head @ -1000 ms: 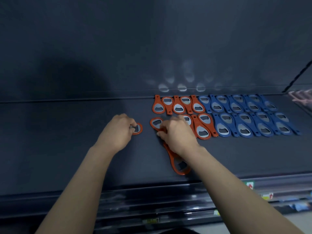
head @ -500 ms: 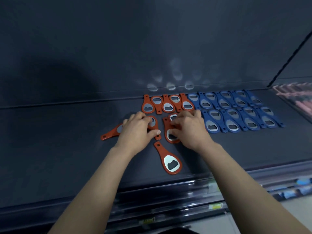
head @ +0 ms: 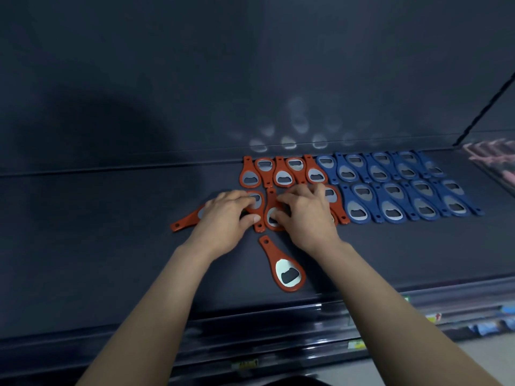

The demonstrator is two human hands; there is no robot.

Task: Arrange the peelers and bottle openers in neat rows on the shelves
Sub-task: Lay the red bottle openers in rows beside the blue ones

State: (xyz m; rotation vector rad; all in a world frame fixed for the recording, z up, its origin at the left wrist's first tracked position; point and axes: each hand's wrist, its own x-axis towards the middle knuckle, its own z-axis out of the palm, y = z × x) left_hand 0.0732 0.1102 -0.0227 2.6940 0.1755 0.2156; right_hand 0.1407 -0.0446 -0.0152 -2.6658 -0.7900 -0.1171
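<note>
On the dark shelf (head: pixel 111 246) lie two rows of bottle openers, orange ones (head: pixel 280 174) at the left and blue ones (head: pixel 404 188) at the right. My left hand (head: pixel 225 215) pinches an orange opener (head: pixel 258 208) in the front row between its fingers and thumb. My right hand (head: pixel 305 215) presses spread fingertips and thumb on the neighbouring upright orange opener (head: pixel 271 203) and on those beside it. A loose orange opener (head: pixel 284 267) lies nearer the shelf's front. Another orange opener (head: pixel 186 220) pokes out slantwise from under my left hand.
The shelf's back wall (head: pixel 250 65) rises just behind the back row. Pink items (head: pixel 490 154) sit on the adjoining shelf at the far right. Price labels (head: pixel 433 317) run along the shelf's front rail, with lower shelves beneath.
Both hands came together at the front orange row. The left hand left one opener slanted at the left and now pinches another. A loose opener now lies uncovered near the front.
</note>
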